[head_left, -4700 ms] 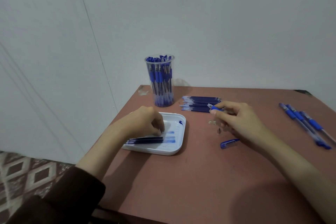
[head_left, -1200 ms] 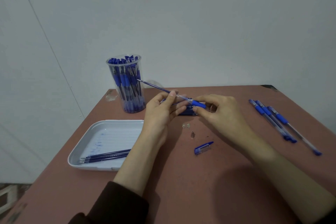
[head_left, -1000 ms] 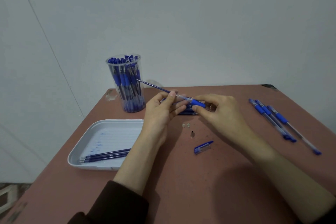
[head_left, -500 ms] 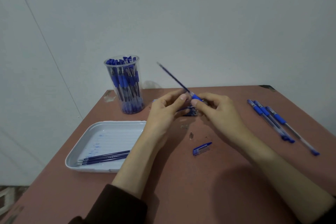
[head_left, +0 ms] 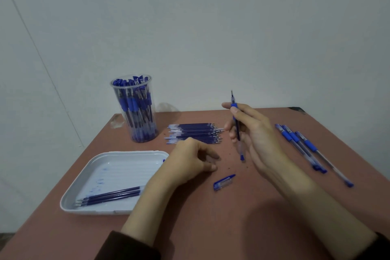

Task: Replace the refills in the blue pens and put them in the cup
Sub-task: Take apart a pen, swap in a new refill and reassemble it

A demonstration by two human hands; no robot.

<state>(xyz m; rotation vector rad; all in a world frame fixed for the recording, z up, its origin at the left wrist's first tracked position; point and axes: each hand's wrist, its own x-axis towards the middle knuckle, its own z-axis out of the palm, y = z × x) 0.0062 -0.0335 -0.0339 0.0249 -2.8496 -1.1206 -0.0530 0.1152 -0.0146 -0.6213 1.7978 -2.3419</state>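
Currently you are mid-reassembly on one pen (head_left: 240,149). Your right hand (head_left: 257,139) is clamped around its barrel and holds it upright above the worktop (head_left: 232,217), tip end uppermost. Your left hand (head_left: 187,160) sits low on the worktop just beside the tray (head_left: 126,164), fingers curled; whether it pinches a small part cannot be told. The cap (head_left: 223,182) lies loose on the worktop, near both hands.

Judged next move: confirm that the tip end is closed up, pick up the cap with the left hand, press it over the tip, then carry the pen to the cup (head_left: 137,110) at the far left. The cup looks tightly packed, so aim for a gap near its rim.

Counts:
- Pen in hand: one
- Waiting pens (head_left: 306,148) at the right of the worktop: three
- Loose cap: one
- Used refills (head_left: 111,195) in the tray: three, as far as can be made out
- Fresh refills (head_left: 194,133) stacked beside the cup: too overlapped to count
- Pens inside the cup: too dense to count
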